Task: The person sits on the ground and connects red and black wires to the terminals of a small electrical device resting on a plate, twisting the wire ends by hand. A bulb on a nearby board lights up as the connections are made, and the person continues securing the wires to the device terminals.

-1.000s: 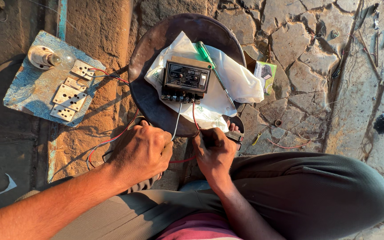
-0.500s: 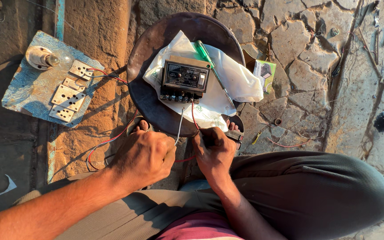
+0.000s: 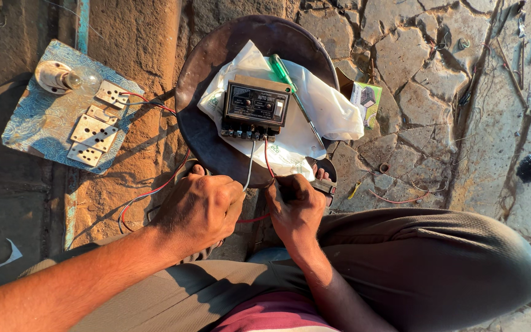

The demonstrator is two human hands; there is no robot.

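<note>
**Both hands working the wires under the black control unit**

Head view: I am looking straight down at my own lap and the cracked stone floor [image 3: 425, 123]. My left hand [image 3: 201, 209] is curling shut, with its fingers closed on the white wire [image 3: 250, 163] that is running up to the terminals of the black control unit [image 3: 255, 109]. My right hand [image 3: 296, 206] is sitting just beside it, clenched around a dark-handled tool [image 3: 322, 184] whose end is poking out past the knuckles; I cannot tell what kind of tool it is. The red wire [image 3: 267, 157] is coming down from the same terminal row and passing between the two hands.

The control unit is lying on a white plastic bag [image 3: 330, 110], and the bag is spreading over a round dark stool top [image 3: 198, 132] right in front of my knees. A green-handled screwdriver [image 3: 290, 83] is resting slantwise on the bag, touching the unit's upper right corner. A small printed carton [image 3: 365, 98] is lying on the floor just right of the stool.

Well to the left, a blue patterned board [image 3: 38, 126] is carrying white switch and socket plates [image 3: 96, 129] and a bulb holder with a bulb [image 3: 62, 77]. Red and white leads are trailing from that board toward my left hand.
</note>
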